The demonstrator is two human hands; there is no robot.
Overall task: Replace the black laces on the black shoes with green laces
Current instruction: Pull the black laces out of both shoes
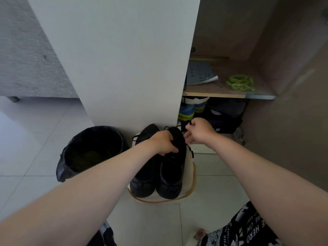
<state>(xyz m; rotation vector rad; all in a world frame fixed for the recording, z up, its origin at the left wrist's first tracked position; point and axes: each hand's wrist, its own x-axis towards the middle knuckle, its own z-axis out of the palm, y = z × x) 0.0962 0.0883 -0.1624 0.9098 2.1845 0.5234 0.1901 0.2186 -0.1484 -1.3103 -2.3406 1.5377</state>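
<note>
Two black shoes (pixel 143 176) are sitting side by side on a small white stool (pixel 189 173), right in front of the person. The left hand (pixel 164 142) is curling its fingers over the top of the shoe on the right side and holding it down. The right hand (pixel 200 131) is pinching a bit of black lace (pixel 188 124) between thumb and finger and lifting it up and away from that shoe. Its other fingers are hanging loose.

The job looks like it is only starting. The black lace is loose but not out of this shoe yet, and more of it is dangling down the side. The other shoe seems to have its black lace in too.

The green laces (pixel 240 83) are lying in a little pile on the wooden shelf (pixel 213 94), well apart from the shoes. No green is showing on either shoe, so both need new laces.

A black bin (pixel 92 150) is standing beside the stool.
</note>
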